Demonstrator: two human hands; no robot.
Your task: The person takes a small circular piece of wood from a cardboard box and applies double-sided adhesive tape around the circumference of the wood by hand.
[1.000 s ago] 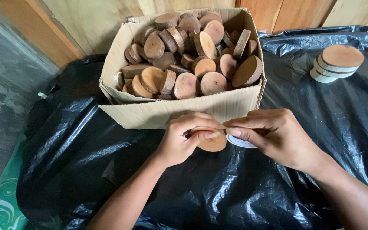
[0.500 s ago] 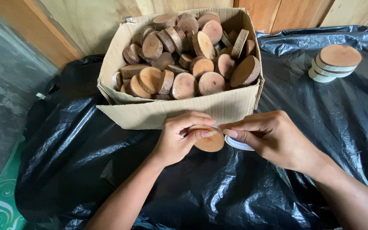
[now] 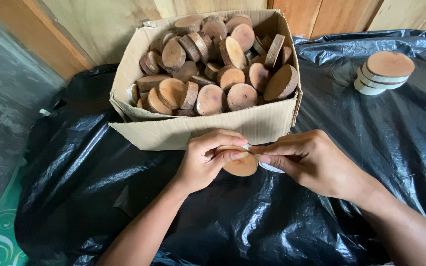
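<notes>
Your left hand [image 3: 205, 160] grips one wood disc [image 3: 241, 165], right hand [image 3: 311, 160] pinching its white strip [image 3: 270, 167]; finished stack [image 3: 384, 73] at two o'clock, full box [image 3: 203, 130] at twelve remains.

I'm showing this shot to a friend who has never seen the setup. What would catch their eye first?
First, the cardboard box at top centre, heaped with round wooden slices. Below it, at centre, the left hand and right hand meet over one wooden disc with a white strip at its edge. All of it sits on crinkled black plastic sheeting, with a small stack of discs at far right.
</notes>
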